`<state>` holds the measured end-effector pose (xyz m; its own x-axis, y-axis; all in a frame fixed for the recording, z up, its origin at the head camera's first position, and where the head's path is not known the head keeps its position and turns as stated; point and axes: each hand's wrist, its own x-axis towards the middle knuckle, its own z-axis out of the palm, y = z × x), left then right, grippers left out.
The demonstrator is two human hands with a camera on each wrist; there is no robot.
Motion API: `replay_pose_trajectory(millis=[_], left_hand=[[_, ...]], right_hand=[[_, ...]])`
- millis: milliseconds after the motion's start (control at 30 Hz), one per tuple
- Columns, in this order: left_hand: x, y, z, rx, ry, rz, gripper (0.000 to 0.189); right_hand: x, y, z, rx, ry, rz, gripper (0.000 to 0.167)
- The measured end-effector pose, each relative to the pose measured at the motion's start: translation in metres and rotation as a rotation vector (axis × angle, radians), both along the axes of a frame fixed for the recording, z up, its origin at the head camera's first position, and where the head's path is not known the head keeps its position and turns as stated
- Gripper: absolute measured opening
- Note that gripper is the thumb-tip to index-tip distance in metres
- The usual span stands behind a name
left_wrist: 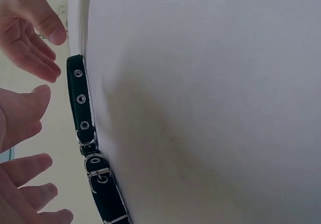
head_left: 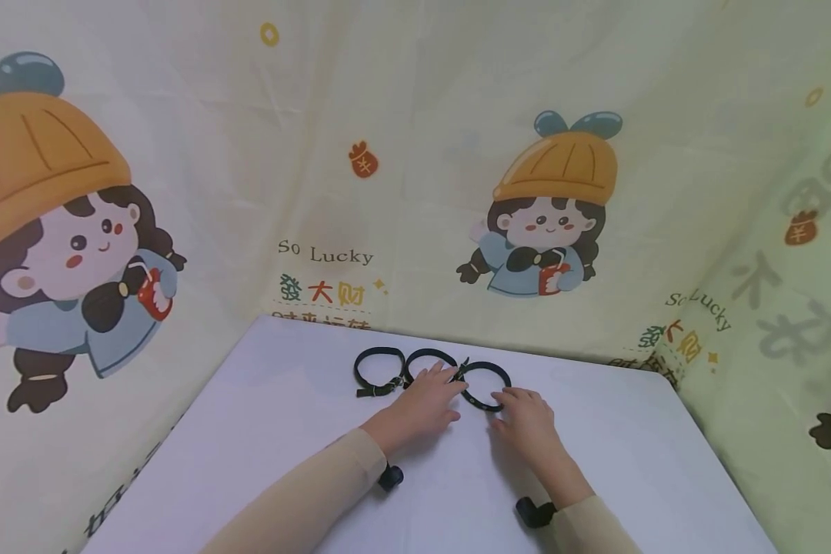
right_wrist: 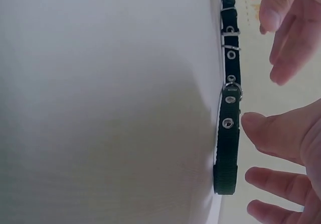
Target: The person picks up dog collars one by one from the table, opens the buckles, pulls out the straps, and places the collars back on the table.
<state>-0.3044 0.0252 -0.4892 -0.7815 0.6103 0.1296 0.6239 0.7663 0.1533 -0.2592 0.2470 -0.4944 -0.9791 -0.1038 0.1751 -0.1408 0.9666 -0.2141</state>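
Observation:
Three black collars with metal buckles and eyelets lie in a row on the white table. The left collar (head_left: 368, 392) forms a loop with its strap end toward me. Over the middle collar (head_left: 429, 352) reaches my left hand (head_left: 422, 404), hiding its near side; the fingers extend to where it meets the right collar (head_left: 486, 365). My right hand (head_left: 529, 427) is at that collar's right edge, fingers relaxed and thumb apart. In the right wrist view, the thumb (right_wrist: 266, 131) is right beside the eyeleted band (right_wrist: 226, 148). Neither hand is curled round a collar.
The white table (head_left: 263, 446) ends at a patterned cloth backdrop (head_left: 415, 208) behind the collars. The cloth also rises on both sides. A small black device (head_left: 391, 477) sits at my left wrist and another black device (head_left: 533, 513) at my right.

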Motion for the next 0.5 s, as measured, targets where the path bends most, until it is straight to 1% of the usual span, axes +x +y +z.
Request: replay_pose_trajectory(millis=[167, 267, 400, 500], left_hand=[[-0.009, 0.008, -0.001, 0.006, 0.015, -0.037, 0.050], [-0.013, 0.013, -0.003, -0.006, 0.019, -0.050, 0.048], [-0.016, 0.017, -0.007, -0.017, 0.023, -0.051, 0.045], [-0.016, 0.021, -0.009, -0.019, 0.041, -0.069, 0.040]], right_hand=[[-0.007, 0.001, -0.003, -0.014, -0.017, -0.031, 0.040], [-0.011, 0.002, -0.005, -0.026, -0.011, -0.031, 0.034], [-0.016, 0.002, -0.008, -0.049, -0.010, -0.023, 0.028], [-0.019, 0.003, -0.011, -0.062, -0.022, -0.027, 0.027]])
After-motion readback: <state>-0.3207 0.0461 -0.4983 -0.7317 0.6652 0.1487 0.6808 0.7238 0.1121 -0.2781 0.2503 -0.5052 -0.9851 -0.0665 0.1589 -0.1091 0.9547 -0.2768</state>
